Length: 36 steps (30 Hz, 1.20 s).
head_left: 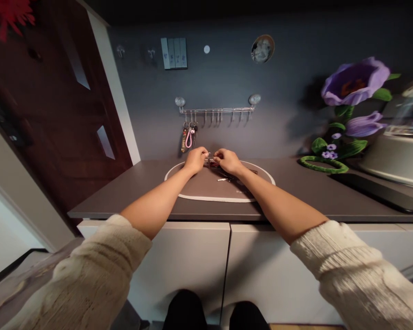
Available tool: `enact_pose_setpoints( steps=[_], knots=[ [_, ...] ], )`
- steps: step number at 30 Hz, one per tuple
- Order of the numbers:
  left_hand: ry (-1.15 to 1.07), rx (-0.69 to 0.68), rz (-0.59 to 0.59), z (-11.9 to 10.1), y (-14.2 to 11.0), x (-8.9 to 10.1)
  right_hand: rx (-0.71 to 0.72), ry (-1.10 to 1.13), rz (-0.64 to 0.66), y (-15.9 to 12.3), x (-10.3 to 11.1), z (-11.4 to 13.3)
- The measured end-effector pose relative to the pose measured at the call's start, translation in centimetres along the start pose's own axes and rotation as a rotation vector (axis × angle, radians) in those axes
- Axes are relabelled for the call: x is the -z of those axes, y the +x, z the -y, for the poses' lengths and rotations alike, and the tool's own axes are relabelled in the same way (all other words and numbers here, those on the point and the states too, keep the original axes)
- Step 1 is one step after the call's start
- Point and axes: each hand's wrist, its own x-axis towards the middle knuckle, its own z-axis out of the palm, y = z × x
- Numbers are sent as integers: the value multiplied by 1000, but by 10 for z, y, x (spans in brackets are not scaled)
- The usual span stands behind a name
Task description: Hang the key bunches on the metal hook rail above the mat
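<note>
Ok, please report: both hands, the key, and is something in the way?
Left hand, right hand: fingertips at small metal piece, exact grip unclear. Silver key: lying on oval mat. In the way: right hand partly covers dark item.

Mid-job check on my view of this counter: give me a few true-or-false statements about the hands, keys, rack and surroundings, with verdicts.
1. The left hand and right hand are both at the mat. True.
2. The hung keys are at the right end of the rack. False: they hang at its left end.
3. A silver key shows over the mat. True.
4. The purple flowers stand left of the mat. False: they are to its right.
</note>
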Motion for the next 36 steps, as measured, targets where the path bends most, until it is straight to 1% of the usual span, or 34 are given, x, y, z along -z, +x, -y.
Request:
enact_pose_setpoints(
  steps=[3,6,11,17,21,24,36],
  knots=[
    [-133,34,12,1,2,-3,-11,35,-2,-2,1,4],
    [-276,80,-3,4,4,-7,-35,121,25,-4,2,6],
    [-442,186,-16,3,3,-8,-51,287,28,0,-3,0],
    [-523,224,-8,-4,0,-4,-91,456,39,7,-8,-9],
    [-606,241,11,-7,-1,-4,-79,518,61,7,-8,-11],
    [-646,241,21,-7,-1,-4,-62,556,77,7,-8,-10],
    [-683,239,24,-5,1,-6,-84,629,77,1,-3,-3]
  ],
)
